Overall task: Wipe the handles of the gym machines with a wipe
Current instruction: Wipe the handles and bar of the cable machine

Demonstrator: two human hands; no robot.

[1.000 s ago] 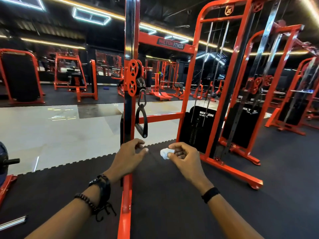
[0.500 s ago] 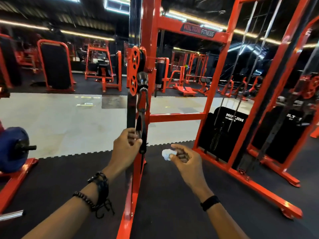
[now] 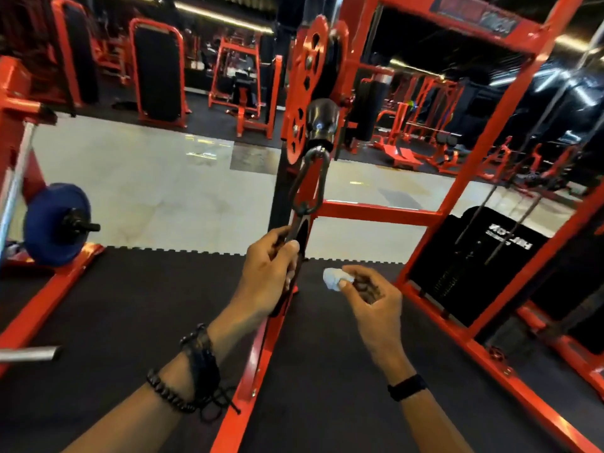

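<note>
Black weight-stack shroud (image 3: 483, 256) on the orange steel cable machine, right of centre: white block lettering, blurred and seen at a slant or reversed; partly legible, not readable with certainty. A smaller line beneath it is illegible.

Dark nameplate (image 3: 474, 14) on the orange top crossbar of the same machine: lettering present, smeared by motion blur, unreadable.

No other text or numbers legible.

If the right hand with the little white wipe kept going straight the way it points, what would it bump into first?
Probably the black strap handle that the left hand grips. The right hand pinches the crumpled white wipe pointing leftward at it, still apart. Depth is unclear from one view, so it could pass in front.
</note>
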